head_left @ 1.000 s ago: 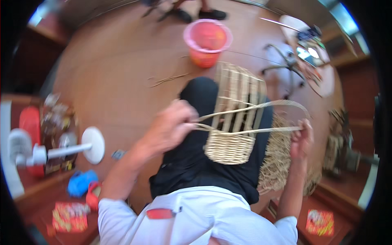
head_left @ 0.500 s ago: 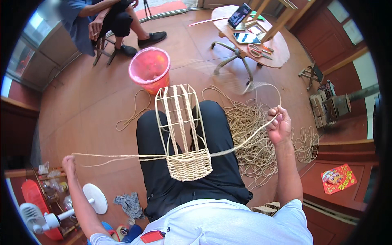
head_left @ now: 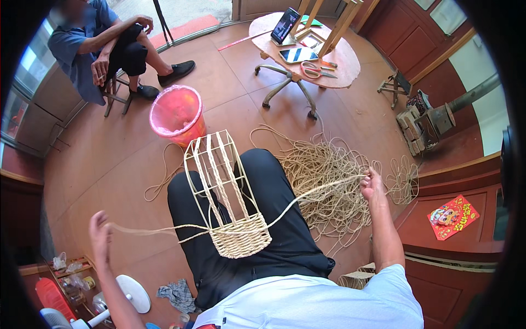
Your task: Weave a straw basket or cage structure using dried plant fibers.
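Observation:
A half-woven basket (head_left: 241, 237) rests on my lap between my thighs. Its lower band is tightly woven in pale cord, and above that rises an open wire frame with braided uprights (head_left: 219, 181). My right hand (head_left: 372, 184), out to the right, pinches a strand of cord (head_left: 307, 194) that runs from the basket's right side. Out to the left, my left hand (head_left: 101, 240) is raised and smeared by motion. Beside its fingers is the blurred end of another cord (head_left: 148, 230), which leads to the basket's left side.
A big tangled heap of cord (head_left: 323, 181) lies on the floor at right. Ahead stand a pink bucket (head_left: 183, 118) and a round wheeled table (head_left: 345, 71) with scissors (head_left: 312, 70) and a phone. A person (head_left: 98, 49) sits far left. A white fan stand (head_left: 134, 294) is lower left.
My left hand has moved inward, and the cord beside it has slackened. My right hand has shifted slightly lower, and the looping cord above it has gone. The view has shifted.

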Motion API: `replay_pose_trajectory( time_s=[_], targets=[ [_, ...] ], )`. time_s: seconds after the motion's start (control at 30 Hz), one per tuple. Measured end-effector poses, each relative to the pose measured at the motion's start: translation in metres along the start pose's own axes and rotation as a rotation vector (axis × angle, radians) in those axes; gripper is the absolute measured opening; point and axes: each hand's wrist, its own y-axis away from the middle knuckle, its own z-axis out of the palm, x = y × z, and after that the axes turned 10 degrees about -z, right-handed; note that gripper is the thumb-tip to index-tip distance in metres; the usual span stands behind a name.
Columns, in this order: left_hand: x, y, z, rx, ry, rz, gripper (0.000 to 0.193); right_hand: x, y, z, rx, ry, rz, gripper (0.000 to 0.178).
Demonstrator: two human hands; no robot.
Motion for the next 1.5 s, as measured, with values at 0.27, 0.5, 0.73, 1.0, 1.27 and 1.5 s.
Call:
replay_pose_trajectory(
  time_s=[0.27,0.5,0.73,1.0,1.27,1.5],
  targets=[
    [0.161,0.154,0.167,-0.614,-0.147,0.336,0.023,0.093,0.041,0.052,-0.312,0.104,0.205,0.025],
    [0.139,0.125,0.147,-0.292,-0.171,0.293,0.014,0.082,0.080,0.132,-0.848,1.236,0.093,0.035],
    [-0.007,-0.038,0.048,0.460,-0.251,0.141,0.014,0.079,0.073,0.288,-1.058,0.864,-0.128,0.027],
    [-0.203,-0.103,-0.168,1.007,0.451,-0.632,0.029,0.121,0.107,0.472,-1.166,0.515,-0.044,0.045],
    [-0.211,-0.100,-0.156,1.252,0.254,-1.101,0.026,0.134,0.072,0.563,-1.020,0.506,-0.183,0.065],
    [-0.269,-0.081,-0.161,0.917,0.683,-0.750,0.017,0.144,0.069,0.621,-1.039,0.477,-0.178,0.069]
  ],
)
